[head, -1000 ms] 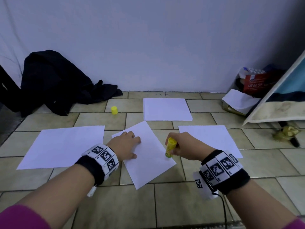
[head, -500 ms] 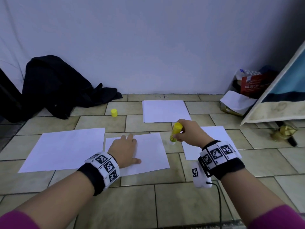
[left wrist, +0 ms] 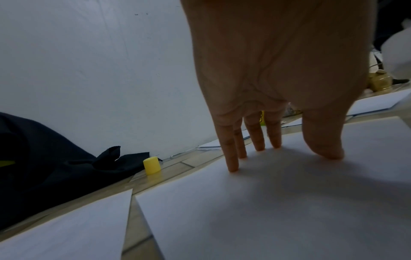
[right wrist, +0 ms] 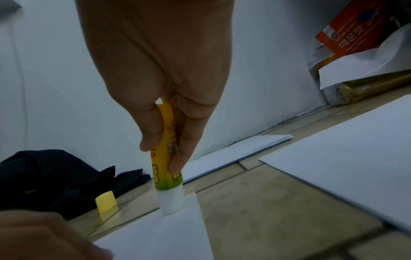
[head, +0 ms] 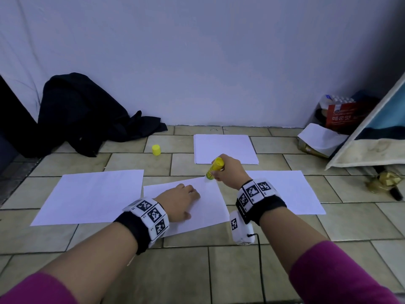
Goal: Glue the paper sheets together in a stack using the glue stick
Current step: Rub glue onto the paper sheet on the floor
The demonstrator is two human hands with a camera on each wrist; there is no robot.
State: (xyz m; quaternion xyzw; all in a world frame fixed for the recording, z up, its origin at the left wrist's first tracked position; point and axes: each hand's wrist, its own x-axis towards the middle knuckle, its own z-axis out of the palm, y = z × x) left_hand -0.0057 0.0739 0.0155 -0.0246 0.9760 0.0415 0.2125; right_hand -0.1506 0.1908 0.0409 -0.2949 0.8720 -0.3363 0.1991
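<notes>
A black garment (head: 83,115) lay at the floor's far left by the wall, a yellow cap (head: 156,149) beside it. The left hand (head: 178,201), fingers straight, pressed the middle sheet (head: 210,207) flat. The right hand (head: 230,172) gripped the glue stick (head: 214,168), its white tip touching that sheet's far right corner.

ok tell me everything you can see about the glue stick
The glue stick is a slim yellow tube shading to green at its lower end, with printed lettering and its cap off. The white glue tip is extended and pressed onto the far right corner of the middle paper sheet. It stands nearly upright, slightly tilted, pinched by the right hand.
</notes>
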